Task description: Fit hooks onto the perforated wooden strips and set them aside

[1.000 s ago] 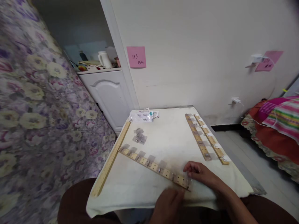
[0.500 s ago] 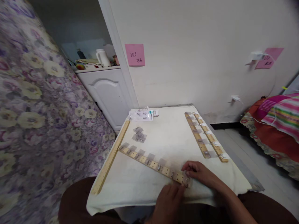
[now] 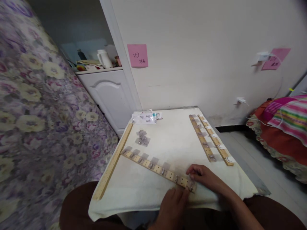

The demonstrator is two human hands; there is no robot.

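Note:
A wooden strip with holes (image 3: 153, 167) lies slantwise on the white cloth-covered table (image 3: 172, 140), with small clear bags clipped along it. My right hand (image 3: 203, 177) rests at the strip's near end, fingers curled on the last small bag there. My left hand (image 3: 171, 206) sits just below that same end, fingers bent toward the strip; its fingertips are blurred and what they hold does not show.
Two more wooden strips (image 3: 208, 140) lie at the table's right edge, and a long one (image 3: 112, 163) along the left. Loose small bags (image 3: 142, 138) and a packet (image 3: 145, 118) lie at the back. Flowered fabric (image 3: 35, 111) fills the left; a white cabinet (image 3: 107, 95) stands behind.
My left hand has moved up a little toward the strip's near end. My right hand has stayed at the end of the strip.

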